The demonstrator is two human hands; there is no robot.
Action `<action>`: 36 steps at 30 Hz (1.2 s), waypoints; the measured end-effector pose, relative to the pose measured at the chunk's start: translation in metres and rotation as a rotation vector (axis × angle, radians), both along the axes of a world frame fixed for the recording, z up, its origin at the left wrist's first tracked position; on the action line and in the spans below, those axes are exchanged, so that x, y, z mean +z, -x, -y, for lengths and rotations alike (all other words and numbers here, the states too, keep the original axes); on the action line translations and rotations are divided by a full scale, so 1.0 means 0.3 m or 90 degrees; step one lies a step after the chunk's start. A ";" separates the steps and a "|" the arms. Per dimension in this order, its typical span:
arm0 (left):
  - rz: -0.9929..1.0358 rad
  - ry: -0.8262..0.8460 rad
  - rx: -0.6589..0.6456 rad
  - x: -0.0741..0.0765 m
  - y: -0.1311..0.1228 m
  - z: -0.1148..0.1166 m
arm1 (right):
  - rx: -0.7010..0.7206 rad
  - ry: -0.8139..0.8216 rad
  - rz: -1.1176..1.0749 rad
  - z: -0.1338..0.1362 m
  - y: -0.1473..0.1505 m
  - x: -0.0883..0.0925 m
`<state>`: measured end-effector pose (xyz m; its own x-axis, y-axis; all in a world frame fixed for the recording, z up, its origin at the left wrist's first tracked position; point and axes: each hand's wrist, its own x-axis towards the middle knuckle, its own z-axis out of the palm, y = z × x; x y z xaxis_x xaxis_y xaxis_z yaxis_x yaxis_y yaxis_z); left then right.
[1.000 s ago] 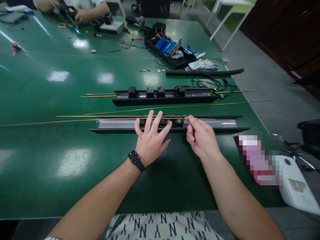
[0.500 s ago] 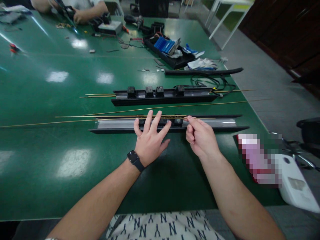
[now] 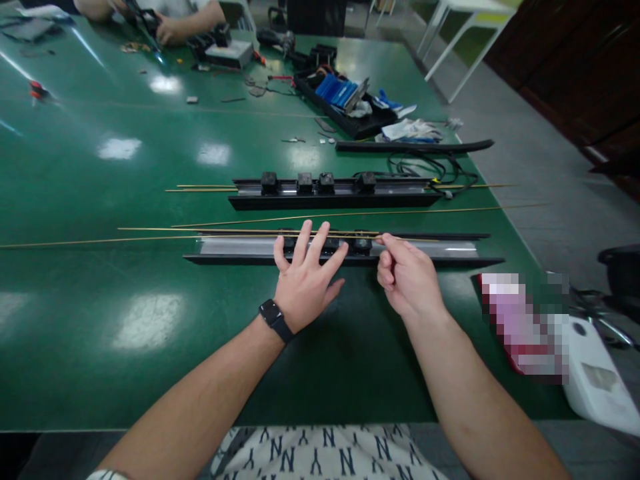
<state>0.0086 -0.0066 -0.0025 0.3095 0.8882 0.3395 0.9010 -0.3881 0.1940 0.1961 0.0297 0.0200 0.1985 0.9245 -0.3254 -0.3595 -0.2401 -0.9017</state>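
Note:
My left hand (image 3: 306, 287) is spread over the middle of a black-edged channel rail (image 3: 240, 248), its fingers apart on or just above black blocks and thin rods. One black block (image 3: 363, 244) shows between my hands; others are partly covered by my left fingers. With thumb and forefinger pinched, my right hand (image 3: 410, 275) grips the right end of a thin brass-coloured rod (image 3: 160, 230), which runs left along the rail's far side. A second thin rod (image 3: 100, 243) lies almost parallel, reaching past the rail's left end.
Behind lies a similar rail (image 3: 330, 201) with several black blocks, and a loose rod (image 3: 465, 211) between the two. Farther back are cables (image 3: 440, 163), a black strip (image 3: 415, 146) and a black tray (image 3: 370, 123). A co-worker's hand (image 3: 173, 30) is at the far left. A white device (image 3: 595, 373) sits at right.
The camera view has shifted slightly, so everything appears a little farther right. Both hands keep nearly the same place and pose on the rail and rod.

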 end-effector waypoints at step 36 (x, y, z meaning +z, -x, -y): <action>-0.024 0.000 0.002 -0.001 0.001 -0.001 | 0.021 0.014 -0.010 0.001 0.012 0.004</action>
<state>0.0084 -0.0062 -0.0028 0.3199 0.8891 0.3273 0.9086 -0.3858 0.1601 0.1925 0.0294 0.0210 0.1623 0.9230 -0.3489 -0.3651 -0.2723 -0.8902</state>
